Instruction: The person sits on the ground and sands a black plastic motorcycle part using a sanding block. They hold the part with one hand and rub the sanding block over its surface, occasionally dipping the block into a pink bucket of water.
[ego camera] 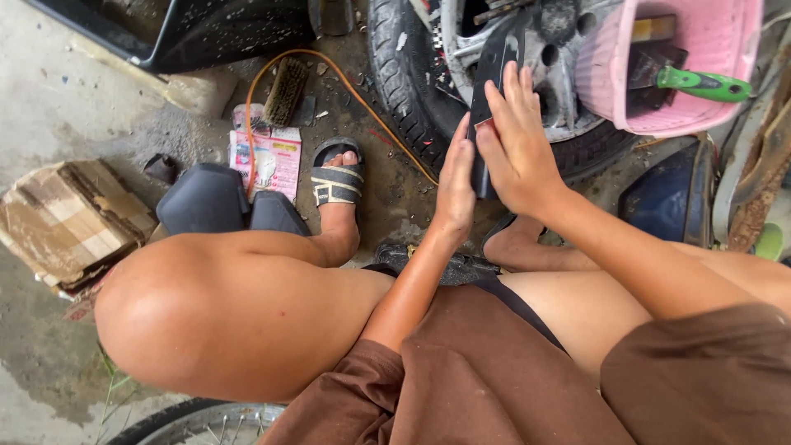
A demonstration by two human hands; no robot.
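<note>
A long black rubber strip (494,70) stands upright between my two hands, in front of a tyre (404,91) on a grey wheel rim (548,58). My left hand (456,183) presses flat against the strip's left side, fingers straight. My right hand (515,144) lies flat over its right side and front, fingers spread upward. The strip's lower part is hidden behind my palms.
A pink plastic basket (709,49) with a green-handled tool (700,82) rests on the wheel. An orange hose (346,86), a brush (284,91) and a small printed box (268,156) lie on the concrete. A torn cardboard box (70,222) sits left. My sandalled foot (338,185) is ahead.
</note>
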